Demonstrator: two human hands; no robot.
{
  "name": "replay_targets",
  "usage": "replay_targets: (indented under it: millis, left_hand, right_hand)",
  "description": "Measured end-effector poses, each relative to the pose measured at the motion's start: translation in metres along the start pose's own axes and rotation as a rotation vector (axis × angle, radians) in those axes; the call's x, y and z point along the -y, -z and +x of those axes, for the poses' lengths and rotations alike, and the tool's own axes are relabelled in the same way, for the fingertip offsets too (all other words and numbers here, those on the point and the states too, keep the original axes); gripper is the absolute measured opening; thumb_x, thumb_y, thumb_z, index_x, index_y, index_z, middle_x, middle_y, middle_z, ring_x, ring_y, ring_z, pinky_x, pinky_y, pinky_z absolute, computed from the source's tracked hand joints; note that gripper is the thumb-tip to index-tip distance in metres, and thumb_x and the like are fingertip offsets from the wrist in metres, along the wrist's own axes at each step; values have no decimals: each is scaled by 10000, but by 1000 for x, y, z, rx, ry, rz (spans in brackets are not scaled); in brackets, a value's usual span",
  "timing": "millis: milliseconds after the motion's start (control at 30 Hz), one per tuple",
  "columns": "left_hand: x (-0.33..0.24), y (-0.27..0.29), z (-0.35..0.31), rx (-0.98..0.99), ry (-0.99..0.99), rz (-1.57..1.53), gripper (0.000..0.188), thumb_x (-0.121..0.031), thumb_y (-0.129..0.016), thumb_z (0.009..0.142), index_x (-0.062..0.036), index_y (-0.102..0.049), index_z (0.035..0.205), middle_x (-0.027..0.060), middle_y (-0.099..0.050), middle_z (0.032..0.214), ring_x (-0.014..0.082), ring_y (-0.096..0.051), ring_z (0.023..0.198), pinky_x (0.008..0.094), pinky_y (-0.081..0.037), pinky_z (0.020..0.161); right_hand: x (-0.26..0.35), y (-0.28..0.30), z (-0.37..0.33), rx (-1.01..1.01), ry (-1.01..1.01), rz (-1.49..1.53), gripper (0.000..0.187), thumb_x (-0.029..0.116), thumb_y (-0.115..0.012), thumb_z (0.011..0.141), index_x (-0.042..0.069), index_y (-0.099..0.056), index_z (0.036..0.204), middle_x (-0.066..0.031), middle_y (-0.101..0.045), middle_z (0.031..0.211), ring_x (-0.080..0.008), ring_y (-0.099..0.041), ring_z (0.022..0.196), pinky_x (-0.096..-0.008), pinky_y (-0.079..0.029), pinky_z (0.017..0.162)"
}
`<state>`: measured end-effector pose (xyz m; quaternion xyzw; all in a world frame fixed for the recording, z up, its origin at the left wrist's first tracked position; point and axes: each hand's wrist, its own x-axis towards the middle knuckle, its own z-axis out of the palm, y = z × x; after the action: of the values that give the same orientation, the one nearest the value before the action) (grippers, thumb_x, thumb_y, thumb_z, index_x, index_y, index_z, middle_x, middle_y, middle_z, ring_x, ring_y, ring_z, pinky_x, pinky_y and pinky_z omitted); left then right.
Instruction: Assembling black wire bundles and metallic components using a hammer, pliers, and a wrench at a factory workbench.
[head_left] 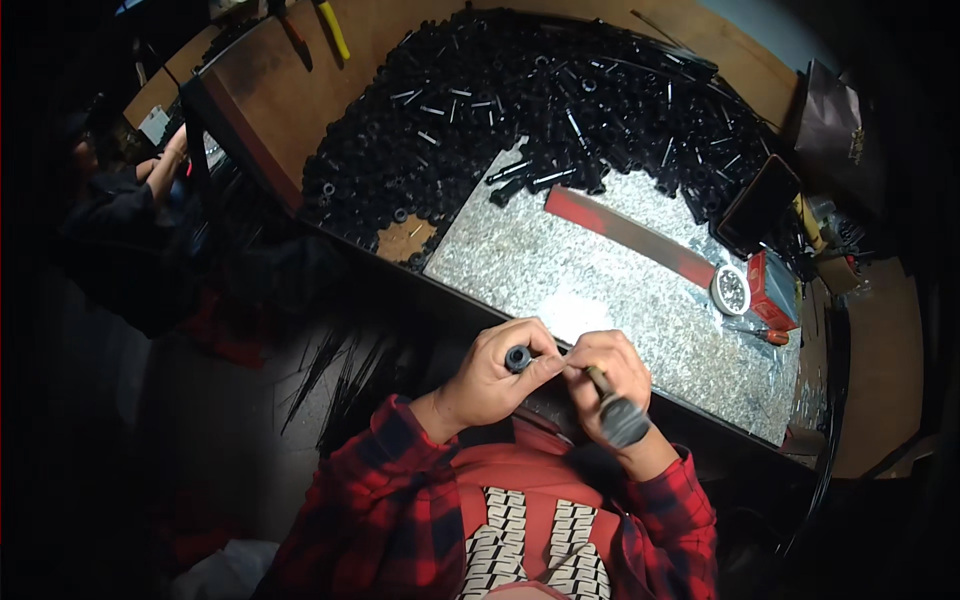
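Just off the near edge of the speckled bench top, my two hands meet fingertip to fingertip. My left hand [507,370] is closed round a short black tube [517,359], whose round, hollow end faces up. Closed as well, my right hand [610,380] grips a tool with a brassy shaft and a thick grey end [624,421]; the end is blurred, so its kind is unclear. Whatever lies between the pinched fingertips is too small to make out.
A large heap of black tubes [480,90] covers the back of the speckled bench top [500,250]. On it lie a red-and-grey bar [630,235], a round white tub [730,290], a red box [772,290], an orange-handled screwdriver [770,337] and a phone [760,205]. Another person's arm [165,170] shows at left.
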<state>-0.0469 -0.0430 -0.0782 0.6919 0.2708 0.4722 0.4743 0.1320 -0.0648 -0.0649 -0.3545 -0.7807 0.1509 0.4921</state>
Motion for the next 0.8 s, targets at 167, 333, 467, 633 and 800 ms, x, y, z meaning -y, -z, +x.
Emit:
replay_targets:
  millis: [167,333,467,633,800]
  left_hand:
    - [9,-4,-4,-14,13,-40,427,-245,-805,740,-34,-525,983,40,-542,880,120,-514,754,260,-425,691]
    - [10,-5,-8,-27,-26,63,842,-360,-891,589,-30,-420,1205,50,-506,996,73,-474,733,233,-421,676]
    - [10,-10,-8,-17,23,36,927,-402,-883,583,-32,-365,1257,49,-496,1029,53,-467,716,205,-410,616]
    - [8,-12,-10,-15,14,44,950,-420,-869,594,-32,-343,1284,64,-484,1071,56,-498,741,196,-419,592]
    - [15,-13,-10,-36,-68,58,945,-402,-861,613,-27,-333,1301,95,-461,1120,110,-534,857,228,-476,677]
  right_hand:
    - [8,-11,-6,-16,-321,312,52,-15,-549,868,-14,-573,914,-105,-585,898,-167,-567,735,-294,-468,657]
    - [6,-13,-10,82,-400,405,77,-41,-467,892,-28,-525,942,-100,-534,955,-136,-543,777,-270,-472,687]
    - [16,-13,-7,88,-498,513,80,-42,-471,893,-27,-527,949,-99,-533,956,-146,-541,802,-277,-475,711]
    - [7,-16,-12,86,-389,390,70,-37,-476,896,-24,-524,945,-94,-530,954,-147,-527,836,-286,-463,749]
    - [9,-17,-13,74,-444,389,55,-22,-486,902,-17,-523,941,-92,-527,946,-147,-510,856,-286,-446,768]
